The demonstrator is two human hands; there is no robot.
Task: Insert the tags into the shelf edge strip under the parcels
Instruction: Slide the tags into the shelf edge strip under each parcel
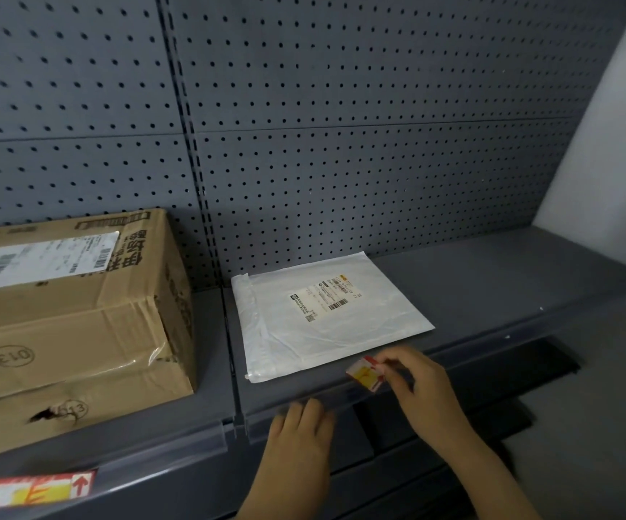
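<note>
My right hand (pixel 422 388) pinches a small red, white and yellow tag (pixel 365 373) just above the shelf edge strip (pixel 465 364), below the front edge of a flat white plastic mailer (pixel 326 313). My left hand (pixel 302 431) rests its fingertips against the strip to the left of the tag, holding nothing. A similar tag (pixel 37 489) sits in the strip at the lower left, under a large brown cardboard box (pixel 71 313).
The dark grey shelf (pixel 491 287) has a perforated back panel (pixel 341 144). A slotted upright (pixel 206 227) and a seam split the two shelf bays. A pale wall (pixel 619 144) stands at the right. Lower shelves (pixel 510 414) show beneath.
</note>
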